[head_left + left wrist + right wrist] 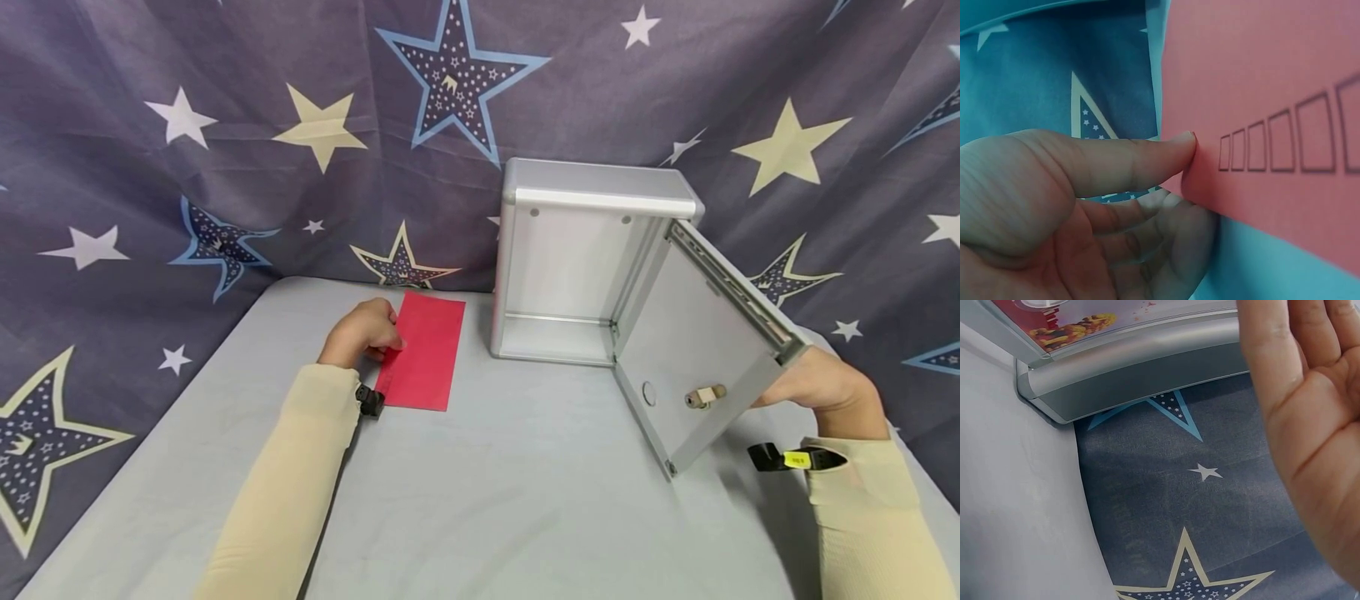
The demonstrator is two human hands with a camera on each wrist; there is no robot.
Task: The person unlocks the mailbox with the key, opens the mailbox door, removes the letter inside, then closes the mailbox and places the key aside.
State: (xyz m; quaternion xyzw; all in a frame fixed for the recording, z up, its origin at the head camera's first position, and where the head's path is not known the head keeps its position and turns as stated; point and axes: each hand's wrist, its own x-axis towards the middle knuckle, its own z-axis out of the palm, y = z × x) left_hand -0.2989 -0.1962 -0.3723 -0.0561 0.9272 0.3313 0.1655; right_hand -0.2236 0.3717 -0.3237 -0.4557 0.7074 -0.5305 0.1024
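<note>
So the red envelope sits left of the silver box, long axis running front to back, left hand nearer with fingers pinching its left edge, while the right hand is behind the door, grip can't tell.

- A strip of grey table separates the red paper from the metal box, narrow at the back and roomier in front;
- the box's opening can be reached from the front left; its door, swung outward, blocks access from the right;
- a lock juts from the door's inner face;
- the right hand occupies space behind the door; the starry curtain bounds the back.
</note>
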